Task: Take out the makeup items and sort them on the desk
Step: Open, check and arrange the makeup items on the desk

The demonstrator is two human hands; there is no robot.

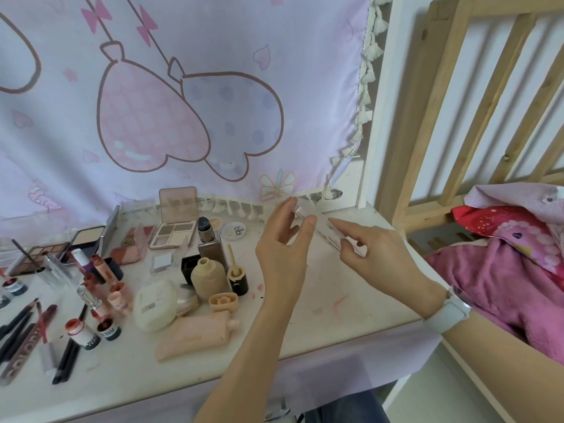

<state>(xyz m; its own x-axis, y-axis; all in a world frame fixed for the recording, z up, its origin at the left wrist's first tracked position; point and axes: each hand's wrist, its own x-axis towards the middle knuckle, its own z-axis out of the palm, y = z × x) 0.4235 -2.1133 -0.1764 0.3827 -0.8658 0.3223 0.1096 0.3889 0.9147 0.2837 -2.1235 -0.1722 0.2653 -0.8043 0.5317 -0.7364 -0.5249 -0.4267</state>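
Clear case (317,228) pinched between left hand (282,239), right hand (374,251) fingers.

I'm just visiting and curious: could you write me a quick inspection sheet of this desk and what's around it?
Surface: white desk, faint pink smears.
Job's things: clear flat case held up between both hands; open eyeshadow palette, foundation bottle, pink tube, pencils on the desk's left part.
Clutter: loose caps among them.
Grippers: left hand and right hand each pinch one end of the case.
Cables: nothing seen.
Surroundings: balloon-print curtain, wooden bed rail, pink bedding.
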